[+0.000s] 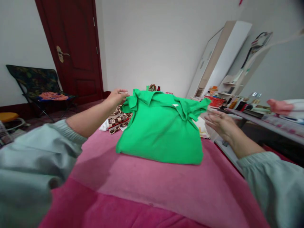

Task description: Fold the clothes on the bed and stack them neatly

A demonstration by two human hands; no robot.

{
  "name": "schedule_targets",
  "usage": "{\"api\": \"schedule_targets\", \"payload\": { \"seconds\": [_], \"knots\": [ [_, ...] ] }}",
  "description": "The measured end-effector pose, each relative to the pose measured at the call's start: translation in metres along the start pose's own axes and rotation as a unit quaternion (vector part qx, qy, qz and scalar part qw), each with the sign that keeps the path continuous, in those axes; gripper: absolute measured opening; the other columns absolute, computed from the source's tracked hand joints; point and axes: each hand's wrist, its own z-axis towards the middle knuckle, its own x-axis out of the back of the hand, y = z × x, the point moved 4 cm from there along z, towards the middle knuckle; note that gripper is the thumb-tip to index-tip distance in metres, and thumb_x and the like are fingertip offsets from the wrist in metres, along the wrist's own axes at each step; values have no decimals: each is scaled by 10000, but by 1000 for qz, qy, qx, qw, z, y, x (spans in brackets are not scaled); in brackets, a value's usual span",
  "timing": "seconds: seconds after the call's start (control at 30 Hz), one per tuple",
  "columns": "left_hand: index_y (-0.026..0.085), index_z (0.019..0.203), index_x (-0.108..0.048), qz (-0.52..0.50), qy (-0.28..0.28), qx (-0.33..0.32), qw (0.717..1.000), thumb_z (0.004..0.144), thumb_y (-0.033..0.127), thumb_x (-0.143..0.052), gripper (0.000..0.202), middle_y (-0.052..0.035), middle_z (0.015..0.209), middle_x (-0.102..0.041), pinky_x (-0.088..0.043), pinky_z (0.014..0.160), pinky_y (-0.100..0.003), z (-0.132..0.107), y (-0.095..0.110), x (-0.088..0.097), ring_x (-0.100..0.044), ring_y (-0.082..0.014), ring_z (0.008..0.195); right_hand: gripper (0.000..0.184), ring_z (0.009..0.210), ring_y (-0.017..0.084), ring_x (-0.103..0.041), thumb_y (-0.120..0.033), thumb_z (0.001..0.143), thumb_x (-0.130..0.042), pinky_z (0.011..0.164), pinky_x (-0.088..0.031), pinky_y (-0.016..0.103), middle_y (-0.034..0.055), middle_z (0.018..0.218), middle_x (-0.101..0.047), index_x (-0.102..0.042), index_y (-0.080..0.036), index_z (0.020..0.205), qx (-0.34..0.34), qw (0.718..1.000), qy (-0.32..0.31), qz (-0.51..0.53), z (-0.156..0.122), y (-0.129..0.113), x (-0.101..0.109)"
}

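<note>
Green shirt, pink cover open along its near edge

This looks like a room in a home, probably a bedroom: a broad, pink-covered surface resembling a bed fills the middle, with a green garment and brown patterned cloth on it. A dark red panelled door with a lever handle is set in the pale wall, near a leafy-patterned folding chair with orange clothing on its seat. On the right, small bottles crowd a bench near a red basket and a tall white cabinet
</note>
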Motion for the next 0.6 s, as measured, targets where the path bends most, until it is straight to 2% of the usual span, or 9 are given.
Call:
{"api": "schedule_targets", "payload": {
  "seconds": [0.03, 0.1, 0.2, 0.27, 0.37, 0.43, 0.53, 0.6],
  "knots": [
    [136, 1020, -548, 33, 25, -7, 999, 728, 407, -670, 417, -65, 913, -635, -484, 706, -289, 1, -10, -2, -599, -142, 743, 369, 1096, 219, -596, -206, 694, -659, 823, -516, 297, 96, 1274, -571, -558, -238, 1048, -3, 1000, 22, -12, 6, 14, 1],
    [126, 1046, -553, 116, 18, -23, 993, 714, 400, -666, 445, -84, 969, -633, -482, 782, -319, -8, -40, -9, -604, -176, 852, 392, 1062, 271, -605, -286, 651, -715, 816, -537, 370, 130, 1214, -601, -561, -218, 1006, -20, 997, -10, -75, 2, 57, 0],
    [141, 1095, -579, 226, -111, -48, 966, 725, 465, -639, 496, -97, 1082, -620, -452, 909, -377, -42, -90, -25, -587, -227, 994, 452, 975, 286, -629, -419, 646, -700, 831, -526, 443, 141, 1128, -626, -557, -180, 1001, 10, 982, -93, -166, -23, 125, -2],
    [182, 1154, -583, 289, -177, -102, 935, 745, 508, -620, 525, -94, 1203, -571, -394, 999, -409, -69, -108, -33, -528, -253, 1122, 492, 990, 272, -619, -427, 660, -676, 867, -505, 445, 136, 1144, -613, -544, -166, 1055, 49, 967, -144, -203, -38, 153, -6],
    [230, 1177, -599, 356, -220, -183, 890, 724, 498, -658, 530, -95, 1322, -475, -337, 1055, -431, -100, -107, -41, -438, -290, 1228, 563, 991, 232, -607, -322, 676, -655, 876, -492, 414, 114, 1211, -574, -486, -172, 1191, 113, 938, -179, -276, -47, 164, -13],
    [244, 1143, -629, 389, -246, -229, 858, 708, 406, -684, 467, -92, 1286, -493, -360, 1031, -415, -113, -100, -46, -465, -290, 1187, 583, 954, 207, -607, -225, 687, -620, 865, -487, 384, 100, 1191, -578, -455, -175, 1244, 147, 913, -177, -337, -47, 162, -17],
    [248, 1113, -648, 435, -286, -249, 816, 727, 232, -616, 387, -78, 1096, -595, -428, 929, -367, -123, -97, -51, -552, -250, 1031, 391, 952, 208, -591, -168, 721, -559, 877, -459, 359, 83, 1046, -624, -551, -162, 1112, 172, 870, -160, -434, -45, 159, -24],
    [240, 1094, -656, 454, -292, -236, 808, 730, 153, -549, 389, -71, 1009, -634, -448, 878, -347, -123, -100, -52, -580, -236, 967, 210, 977, 228, -573, -193, 748, -537, 891, -440, 368, 87, 968, -629, -605, -160, 944, 178, 847, -136, -481, -44, 159, -28]
  ]
}}
